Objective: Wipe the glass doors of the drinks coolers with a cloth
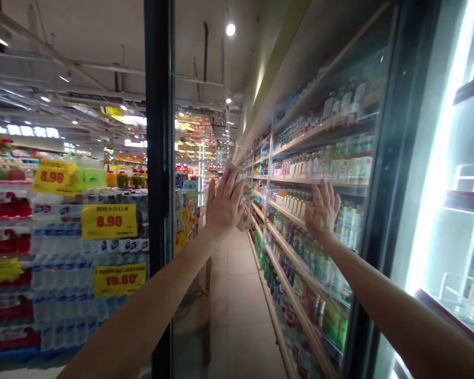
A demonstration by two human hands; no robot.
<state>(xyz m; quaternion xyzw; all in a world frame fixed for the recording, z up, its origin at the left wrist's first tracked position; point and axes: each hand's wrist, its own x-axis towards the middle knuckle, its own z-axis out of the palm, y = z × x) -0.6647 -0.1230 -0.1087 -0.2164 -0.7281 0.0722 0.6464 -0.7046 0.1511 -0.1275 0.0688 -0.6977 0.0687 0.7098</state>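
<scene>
My left hand (224, 204) is stretched out in front of me and presses a crumpled, light-coloured cloth (245, 221) against the glass door (237, 295). The cloth sticks out past my fingers on the right side. Further right, my right hand (322, 209) is raised with its palm towards the same pane and its fingers apart; it holds nothing. Whether that palm touches the glass I cannot tell. A dark door frame (160, 158) runs upright to the left of my left hand.
On the right, a lit cooler stands with shelves (468, 202) of goods beside my right arm. Through or in the glass, shelves of bottles (300, 205) line a tiled aisle (240, 300). Stacked bottle packs (63, 273) with yellow price signs (108, 221) fill the left.
</scene>
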